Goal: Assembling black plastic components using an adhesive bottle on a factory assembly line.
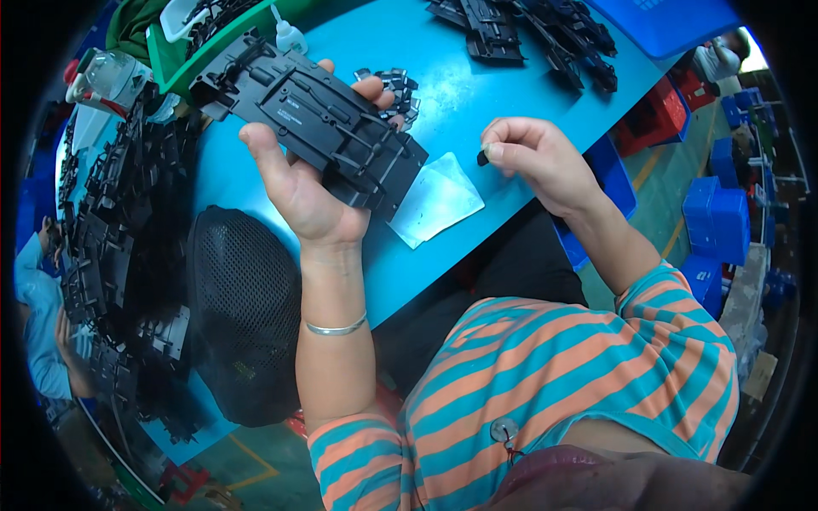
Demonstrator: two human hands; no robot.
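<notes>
My left hand (311, 192) grips a long black plastic chassis (315, 115) from beneath, thumb on its near side and fingertips showing past its far edge. The chassis is tilted above the blue table, its ribbed flat face turned up. To the right of it, my right hand (532, 157) pinches a small black part (483, 157) between thumb and fingertips; its exact kind is too small to make out. Below the chassis's right end lies a pale, shiny sheet (439, 200) on the table. A cluster of small black parts (396, 92) sits just beyond my left fingers.
Several black chassis (490, 30) lie at the table's far edge. A long heap of black parts (102, 247) runs down the left, beside a black mesh bag (243, 315). A green bin (175, 64), a white squeeze bottle (290, 36) and a blue crate (665, 21) stand farther off.
</notes>
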